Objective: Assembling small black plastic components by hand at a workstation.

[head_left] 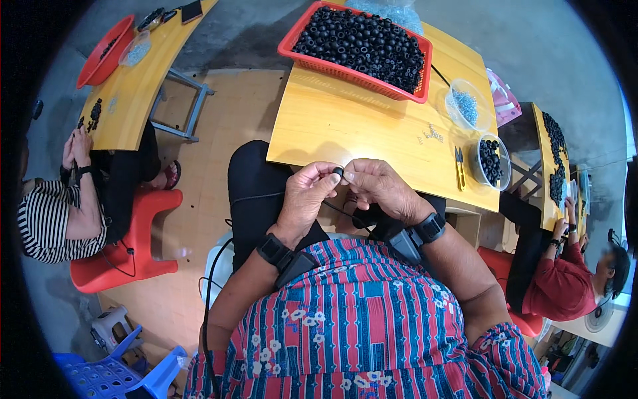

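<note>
A small black ring-shaped part (338, 171) is pinched between the thumb and forefinger of my left hand (304, 196), just off the table's near edge. My right hand (384, 189) meets it from the other side, thumb and forefinger pressed together against the part's right side. Whatever those right fingertips hold is too small and covered to make out. Beyond my hands, a red basket (352, 78) is heaped with black ring-shaped parts (365, 43). A loose pile of small silvery pieces (433, 134) lies on the yellow table (319, 126).
On the table's right are a clear tub of small clear pieces (465, 106), a clear tub of black parts (490, 161) and yellow-handled snips (460, 171). People sit at other tables left (60, 213) and right (561, 286). A blue stool (119, 376) stands lower left.
</note>
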A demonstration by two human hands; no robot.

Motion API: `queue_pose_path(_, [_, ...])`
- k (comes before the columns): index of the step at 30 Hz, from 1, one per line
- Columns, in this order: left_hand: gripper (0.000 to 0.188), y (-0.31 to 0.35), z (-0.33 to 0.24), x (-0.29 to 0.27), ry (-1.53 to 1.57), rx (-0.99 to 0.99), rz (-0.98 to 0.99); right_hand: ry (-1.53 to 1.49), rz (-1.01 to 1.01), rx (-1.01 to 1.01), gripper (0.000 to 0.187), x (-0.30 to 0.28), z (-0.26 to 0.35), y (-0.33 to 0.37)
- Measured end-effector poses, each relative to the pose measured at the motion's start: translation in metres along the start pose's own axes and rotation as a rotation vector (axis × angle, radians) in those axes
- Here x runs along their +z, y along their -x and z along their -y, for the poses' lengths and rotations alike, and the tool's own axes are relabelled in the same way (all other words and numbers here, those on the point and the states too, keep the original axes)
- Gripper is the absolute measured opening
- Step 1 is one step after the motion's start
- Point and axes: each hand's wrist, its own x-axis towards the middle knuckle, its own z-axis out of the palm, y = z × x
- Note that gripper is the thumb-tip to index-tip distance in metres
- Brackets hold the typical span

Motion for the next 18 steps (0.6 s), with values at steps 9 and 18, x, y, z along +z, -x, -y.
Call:
queue_pose_path(9, [0.020, 0.002, 0.005, -0.001, -0.002, -0.046, 0.019, -0.044, -0.021, -0.019, 0.030, 0.000, -0.007, 0.000])
queue_pose_path(18, [0.023, 0.010, 0.012, -0.005, 0.346, -0.164, 0.031, -0.307, -0.152, -0.055, 0.024, -0.001, -0.018, 0.004])
